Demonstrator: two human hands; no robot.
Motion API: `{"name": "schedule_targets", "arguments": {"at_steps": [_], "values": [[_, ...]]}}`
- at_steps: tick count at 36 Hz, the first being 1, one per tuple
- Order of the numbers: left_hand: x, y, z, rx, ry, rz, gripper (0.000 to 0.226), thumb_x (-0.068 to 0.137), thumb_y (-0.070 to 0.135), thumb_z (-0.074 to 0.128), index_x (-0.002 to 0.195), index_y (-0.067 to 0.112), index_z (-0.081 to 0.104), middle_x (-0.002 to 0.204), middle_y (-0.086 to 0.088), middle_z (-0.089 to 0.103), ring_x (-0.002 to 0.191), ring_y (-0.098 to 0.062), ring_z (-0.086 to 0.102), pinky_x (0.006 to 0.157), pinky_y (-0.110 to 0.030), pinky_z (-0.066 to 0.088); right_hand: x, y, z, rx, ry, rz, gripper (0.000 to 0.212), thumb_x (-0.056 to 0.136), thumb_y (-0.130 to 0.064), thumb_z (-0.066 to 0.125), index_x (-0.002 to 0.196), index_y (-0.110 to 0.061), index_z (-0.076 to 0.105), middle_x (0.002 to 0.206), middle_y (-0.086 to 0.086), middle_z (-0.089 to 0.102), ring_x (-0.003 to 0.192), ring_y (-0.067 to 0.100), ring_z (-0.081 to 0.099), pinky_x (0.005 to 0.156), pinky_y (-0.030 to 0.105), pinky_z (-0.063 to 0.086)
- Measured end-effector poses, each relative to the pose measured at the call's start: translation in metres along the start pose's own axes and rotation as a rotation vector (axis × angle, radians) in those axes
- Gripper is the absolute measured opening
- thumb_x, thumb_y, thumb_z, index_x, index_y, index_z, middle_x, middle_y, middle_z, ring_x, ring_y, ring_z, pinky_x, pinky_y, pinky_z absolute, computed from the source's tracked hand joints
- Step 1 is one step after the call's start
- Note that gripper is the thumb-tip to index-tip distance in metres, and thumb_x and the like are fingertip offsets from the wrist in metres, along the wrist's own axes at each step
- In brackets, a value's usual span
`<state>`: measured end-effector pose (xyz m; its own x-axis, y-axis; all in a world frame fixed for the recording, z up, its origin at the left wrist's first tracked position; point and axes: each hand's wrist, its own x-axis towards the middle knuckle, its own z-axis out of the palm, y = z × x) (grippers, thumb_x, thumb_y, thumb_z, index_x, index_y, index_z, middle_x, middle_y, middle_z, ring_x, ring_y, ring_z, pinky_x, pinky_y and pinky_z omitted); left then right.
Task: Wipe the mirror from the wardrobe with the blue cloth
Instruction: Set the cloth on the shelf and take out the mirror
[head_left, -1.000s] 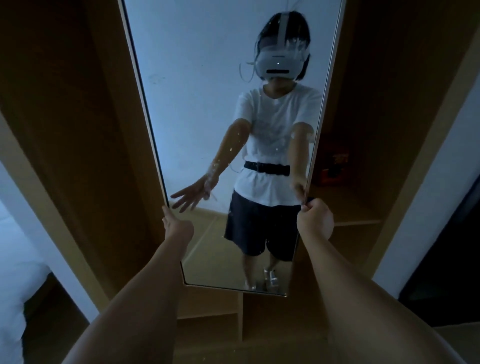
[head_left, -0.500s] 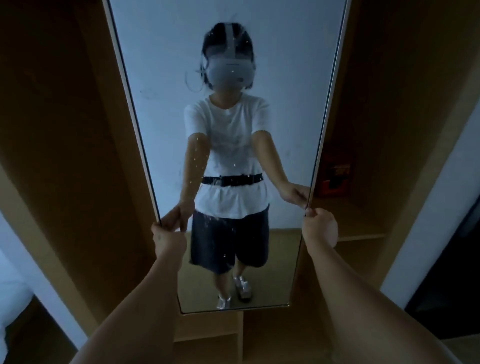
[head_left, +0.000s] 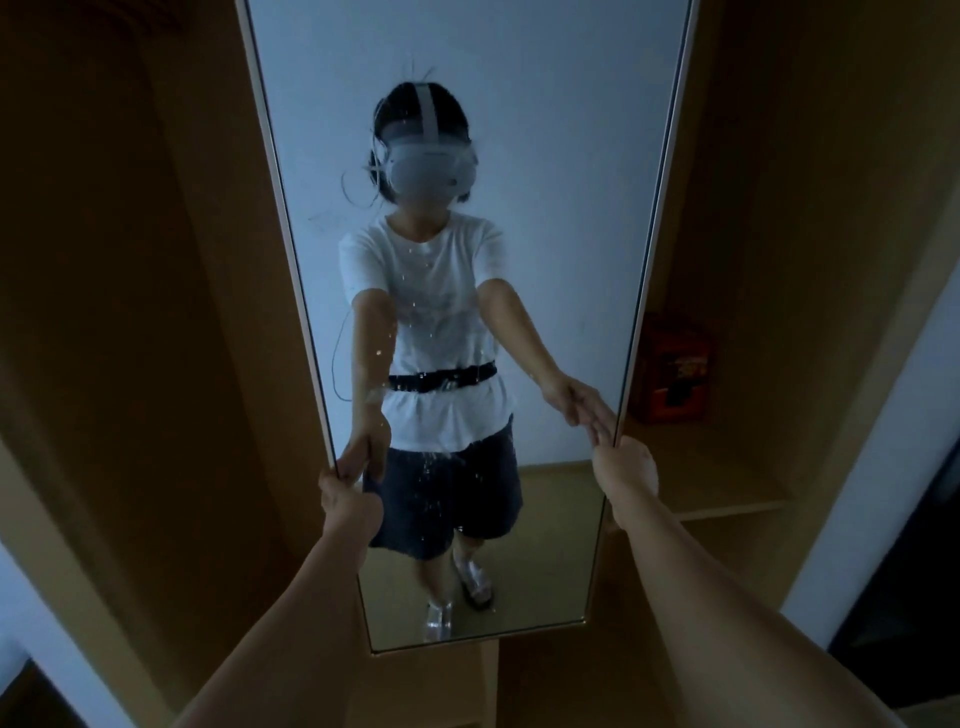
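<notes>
Tall framed mirror (head_left: 545, 156) held upright inside wooden wardrobe (head_left: 130, 312). Left edge gripped by left hand (head_left: 347, 503), right edge gripped by right hand (head_left: 626, 467). Glass seen flecked with droplets. Red box (head_left: 675, 369) sat on shelf behind.

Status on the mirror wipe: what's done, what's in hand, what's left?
Done: nothing wiped; white specks still dot the tall white-framed mirror. In hand: left hand has a grip on its left edge, right hand on its right edge, with the mirror standing in the brown wooden wardrobe. Left: take it out, fetch the blue cloth, which is not in view, and wipe.
</notes>
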<state>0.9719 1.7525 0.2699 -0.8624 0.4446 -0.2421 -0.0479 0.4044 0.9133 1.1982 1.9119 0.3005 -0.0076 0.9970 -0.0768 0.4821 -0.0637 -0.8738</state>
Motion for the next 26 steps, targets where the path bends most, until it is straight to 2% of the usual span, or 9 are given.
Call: {"name": "schedule_targets", "arguments": {"at_steps": [2,4,7,10,15,17,20,22,26], "values": [[0.004,0.001,0.0,0.007,-0.01,0.003,0.086,0.082,-0.013,0.04,0.148,0.025,0.001,0.153,-0.01,0.018,0.131,-0.04,0.032,0.099,-0.053,0.041,0.005,0.0,0.002,-0.005,-0.033,-0.004,0.049,0.097,-0.033,0.044,0.142,-0.015,0.037,0.134,0.01,0.049,0.079,0.015,0.053,0.05,0.027,0.036],[0.007,0.002,0.0,0.009,-0.017,0.011,0.087,0.081,-0.014,0.04,0.148,0.026,0.001,0.154,-0.009,0.018,0.132,-0.04,0.032,0.098,-0.051,0.043,0.008,0.0,0.003,-0.015,-0.084,-0.02,0.052,0.097,-0.031,0.044,0.146,-0.019,0.031,0.143,0.008,0.042,0.089,0.019,0.054,0.051,0.026,0.036],[0.013,0.003,0.0,0.024,-0.026,0.023,0.088,0.081,-0.015,0.041,0.148,0.026,0.002,0.153,-0.009,0.018,0.129,-0.04,0.034,0.095,-0.05,0.046,0.012,0.001,0.002,-0.041,-0.139,-0.022,0.061,0.094,-0.017,0.045,0.15,-0.02,0.021,0.151,0.007,0.029,0.119,0.028,0.048,0.067,0.031,0.042],[0.017,0.004,0.002,0.025,-0.028,0.033,0.086,0.081,-0.015,0.041,0.147,0.025,0.003,0.154,-0.01,0.018,0.13,-0.04,0.034,0.092,-0.047,0.047,0.015,0.0,0.0,-0.074,-0.181,-0.039,0.067,0.091,-0.01,0.044,0.151,-0.02,0.018,0.154,0.006,0.023,0.129,0.03,0.039,0.083,0.036,0.042],[0.019,0.005,0.009,0.015,0.027,0.046,0.082,0.081,-0.013,0.042,0.145,0.024,0.007,0.15,-0.012,0.024,0.128,-0.041,0.035,0.086,-0.046,0.046,0.021,-0.002,-0.002,-0.164,-0.158,-0.102,0.059,0.091,-0.011,0.043,0.147,-0.017,0.026,0.149,0.009,0.03,0.127,0.03,0.04,0.093,0.042,0.044],[0.016,0.002,0.012,0.029,0.071,0.055,0.077,0.082,-0.011,0.04,0.144,0.024,0.009,0.148,-0.012,0.027,0.124,-0.041,0.04,0.079,-0.044,0.047,0.023,0.002,-0.005,-0.227,-0.133,-0.148,0.052,0.091,-0.011,0.042,0.143,-0.015,0.035,0.141,0.01,0.039,0.12,0.029,0.046,0.089,0.04,0.046],[0.014,-0.002,0.017,0.036,0.137,0.057,0.069,0.084,-0.006,0.039,0.142,0.021,0.013,0.148,-0.012,0.029,0.121,-0.042,0.042,0.082,-0.047,0.046,0.031,0.01,-0.014,-0.329,-0.087,-0.198,0.039,0.092,-0.012,0.044,0.13,-0.017,0.051,0.125,0.007,0.054,0.105,0.025,0.055,0.083,0.04,0.051],[0.012,-0.002,0.02,0.06,0.183,0.061,0.064,0.087,-0.002,0.039,0.142,0.018,0.014,0.148,-0.013,0.03,0.122,-0.043,0.042,0.083,-0.049,0.043,0.04,0.017,-0.021,-0.392,-0.086,-0.188,0.042,0.093,-0.012,0.044,0.134,-0.021,0.049,0.13,0.007,0.051,0.111,0.026,0.053,0.087,0.041,0.051],[0.008,0.0,0.025,0.065,0.265,0.057,0.064,0.087,-0.002,0.041,0.142,0.017,0.016,0.144,-0.017,0.034,0.118,-0.044,0.045,0.072,-0.042,0.04,0.061,0.034,-0.035,-0.509,-0.125,-0.164,0.05,0.093,-0.011,0.044,0.142,-0.024,0.041,0.137,0.008,0.048,0.119,0.028,0.049,0.092,0.043,0.049]]}}
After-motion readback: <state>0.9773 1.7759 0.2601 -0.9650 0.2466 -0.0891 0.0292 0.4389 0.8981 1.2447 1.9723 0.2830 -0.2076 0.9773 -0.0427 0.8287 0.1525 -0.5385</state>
